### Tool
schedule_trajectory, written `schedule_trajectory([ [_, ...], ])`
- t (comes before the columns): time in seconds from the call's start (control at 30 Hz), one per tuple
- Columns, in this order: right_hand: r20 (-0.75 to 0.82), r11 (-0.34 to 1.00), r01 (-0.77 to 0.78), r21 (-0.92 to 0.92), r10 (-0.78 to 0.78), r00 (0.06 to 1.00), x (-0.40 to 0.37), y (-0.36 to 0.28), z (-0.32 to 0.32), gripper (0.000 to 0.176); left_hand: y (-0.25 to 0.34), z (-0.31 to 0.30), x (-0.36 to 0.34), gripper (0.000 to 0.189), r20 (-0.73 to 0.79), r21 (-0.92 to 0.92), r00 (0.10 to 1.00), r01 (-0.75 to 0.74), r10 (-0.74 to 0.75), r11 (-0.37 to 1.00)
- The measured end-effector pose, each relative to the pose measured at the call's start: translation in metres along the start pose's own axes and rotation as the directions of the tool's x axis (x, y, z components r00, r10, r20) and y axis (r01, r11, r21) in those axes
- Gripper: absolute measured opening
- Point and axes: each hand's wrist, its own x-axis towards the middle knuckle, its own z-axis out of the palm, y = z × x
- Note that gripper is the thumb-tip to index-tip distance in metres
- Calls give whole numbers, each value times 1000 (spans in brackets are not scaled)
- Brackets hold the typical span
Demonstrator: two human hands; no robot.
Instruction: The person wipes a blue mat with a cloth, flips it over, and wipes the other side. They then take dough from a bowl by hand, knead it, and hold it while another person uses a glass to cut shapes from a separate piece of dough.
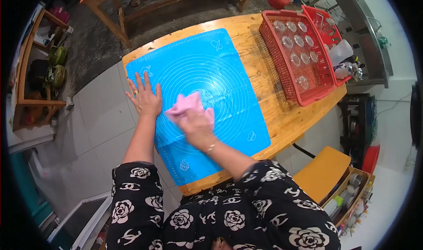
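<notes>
A blue baking mat (238,96) with white circles and small pastry drawings lies flat on the wooden table. My left hand (146,99) rests on the mat's left edge, fingers spread, with a ring on one finger. Near the middle of the mat, my right hand (196,126) grips a pink cloth (187,104) pressed against the surface. The hand and cloth are blurred by motion, and the cloth covers part of the printed centre circle.
On the right of the wooden table (251,34) stands a red plastic basket (286,69) holding several clear glass jars (298,41). A second red basket (317,19) with a white container (340,52) sits behind it. A yellow seat (321,173) is at lower right.
</notes>
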Motion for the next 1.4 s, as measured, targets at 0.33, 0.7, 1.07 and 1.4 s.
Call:
schedule_trajectory([
  [0.33, -246, 610, -718, -334, 679, 692, -64, 128, -131, 39, 4, -5, 1, 66, 27, 8, 999, 27, -27, 1000],
  [0.7, -93, 985, -169, -33, 165, 982, -76, 17, -45, 33, 54, -6, -101, 59, 48, -97, 950, -302, 307, 948],
  [1.07, -302, 631, -756, -175, 696, 651, -137, 66, -159, 36, 25, 16, -99, 54, -116, -629, 961, -268, 252, 730],
  [1.4, -5, 996, -80, -39, 80, 997, -69, -41, -23, 53, 22, -2, -97, 56, 31, -124, 944, -322, 328, 939],
])
